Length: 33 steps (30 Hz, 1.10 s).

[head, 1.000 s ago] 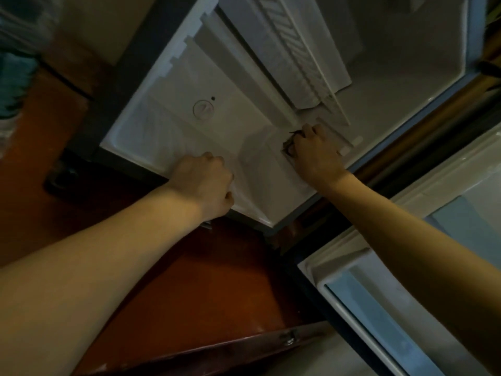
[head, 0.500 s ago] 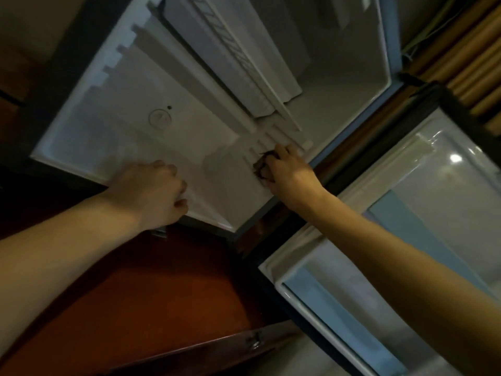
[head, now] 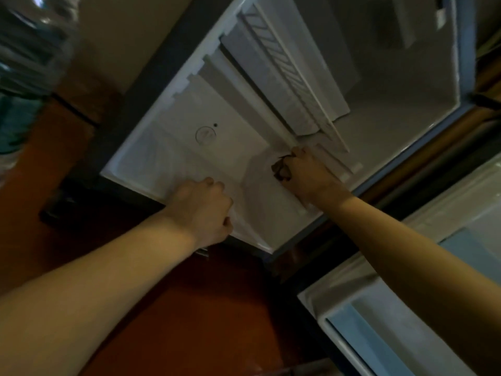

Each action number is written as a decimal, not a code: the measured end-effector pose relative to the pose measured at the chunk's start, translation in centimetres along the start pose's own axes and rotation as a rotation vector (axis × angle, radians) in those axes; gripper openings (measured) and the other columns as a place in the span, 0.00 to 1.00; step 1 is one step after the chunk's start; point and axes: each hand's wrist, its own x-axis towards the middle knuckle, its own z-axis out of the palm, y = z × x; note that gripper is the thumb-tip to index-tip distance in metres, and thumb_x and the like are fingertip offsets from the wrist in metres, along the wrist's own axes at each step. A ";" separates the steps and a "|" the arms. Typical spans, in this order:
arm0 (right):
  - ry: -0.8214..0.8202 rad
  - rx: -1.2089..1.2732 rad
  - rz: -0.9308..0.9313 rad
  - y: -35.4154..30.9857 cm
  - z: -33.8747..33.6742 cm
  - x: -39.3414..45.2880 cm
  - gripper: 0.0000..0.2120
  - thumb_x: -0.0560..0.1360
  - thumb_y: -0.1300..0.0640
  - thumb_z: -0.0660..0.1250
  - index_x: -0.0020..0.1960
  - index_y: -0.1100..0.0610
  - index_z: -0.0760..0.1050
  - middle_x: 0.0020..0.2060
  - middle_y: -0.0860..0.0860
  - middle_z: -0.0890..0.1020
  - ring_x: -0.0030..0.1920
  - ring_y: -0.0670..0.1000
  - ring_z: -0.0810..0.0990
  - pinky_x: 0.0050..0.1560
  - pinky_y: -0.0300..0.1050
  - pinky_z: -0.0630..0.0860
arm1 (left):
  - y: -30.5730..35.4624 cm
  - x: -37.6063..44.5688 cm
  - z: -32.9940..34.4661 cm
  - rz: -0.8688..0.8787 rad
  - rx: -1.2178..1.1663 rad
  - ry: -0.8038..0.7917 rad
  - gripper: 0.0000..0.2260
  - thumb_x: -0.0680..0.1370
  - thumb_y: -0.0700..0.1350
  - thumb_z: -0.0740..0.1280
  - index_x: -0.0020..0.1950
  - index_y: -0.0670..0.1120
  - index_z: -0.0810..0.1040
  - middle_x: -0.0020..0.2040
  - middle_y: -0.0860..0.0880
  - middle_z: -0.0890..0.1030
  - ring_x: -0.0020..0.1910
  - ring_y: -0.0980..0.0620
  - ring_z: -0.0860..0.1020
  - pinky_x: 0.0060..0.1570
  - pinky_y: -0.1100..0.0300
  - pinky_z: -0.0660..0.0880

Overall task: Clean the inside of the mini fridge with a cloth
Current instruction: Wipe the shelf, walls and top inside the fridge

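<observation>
- Mini fridge (head: 284, 126) stands open and fills the upper middle of the head view; its white liner is bare of food, and the open door (head: 406, 308) hangs at lower right of the fridge.
- Cloth (head: 280, 169), dark and bunched, sits inside the fridge on the liner floor, close to the front lip, just below the stepped shelf ledges (head: 333, 158).
- Right hand (head: 306, 175) has its fingers curled tight round the cloth and presses it to the liner.
- Left hand (head: 202, 207) rests on the front edge of the fridge, left of the cloth; its fingers are curled over the lip, apparently gripping it to brace the body.
- Step in hand, as judged: wiping the lower inner surface near the front right corner of the fridge. The job looks partway; the upper walls and the slatted shelf panel (head: 284, 66) remain to be covered, though soiling cannot be read in this dim light.
- Next move calls for steady pressure and a sweep of the cloth across the floor toward the round dial (head: 205, 135), working into the ledge grooves where dirt would lodge.
- Surface: moulded white plastic, smooth, with ridges and steps that will catch the cloth.
- Room: reddish-brown floor (head: 162, 308) below the fridge, a plain wall (head: 122, 36) to its left, low warm lighting.
</observation>
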 end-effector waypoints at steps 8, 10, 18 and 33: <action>-0.076 -0.115 -0.042 -0.6 -1.5 -7.5 0.20 0.78 0.52 0.64 0.67 0.60 0.72 0.64 0.58 0.70 0.63 0.59 0.66 0.57 0.49 0.68 | -0.5 -0.6 -0.1 0.010 0.002 -0.016 0.17 0.81 0.59 0.56 0.58 0.52 0.79 0.53 0.50 0.74 0.56 0.50 0.74 0.41 0.57 0.66; -0.089 -0.102 -0.043 -0.7 -1.5 -7.2 0.19 0.79 0.53 0.64 0.66 0.61 0.72 0.64 0.58 0.69 0.63 0.60 0.66 0.58 0.49 0.67 | -0.4 -0.7 -0.1 0.004 -0.017 -0.011 0.17 0.81 0.59 0.56 0.58 0.52 0.79 0.54 0.50 0.74 0.56 0.50 0.74 0.41 0.57 0.65; 0.024 -0.062 -0.033 -1.4 1.0 -0.8 0.15 0.81 0.56 0.60 0.61 0.66 0.75 0.61 0.64 0.74 0.60 0.63 0.70 0.58 0.51 0.65 | -0.3 -0.4 0.1 -0.002 -0.032 0.025 0.17 0.82 0.57 0.57 0.59 0.50 0.79 0.56 0.50 0.75 0.58 0.50 0.73 0.41 0.56 0.63; -0.024 -0.156 -0.049 -1.0 -0.4 -7.1 0.18 0.82 0.56 0.58 0.67 0.63 0.72 0.67 0.62 0.70 0.64 0.63 0.68 0.62 0.53 0.67 | -0.5 -0.7 0.0 0.024 0.004 0.003 0.17 0.81 0.60 0.56 0.54 0.55 0.80 0.49 0.52 0.72 0.53 0.51 0.75 0.38 0.57 0.65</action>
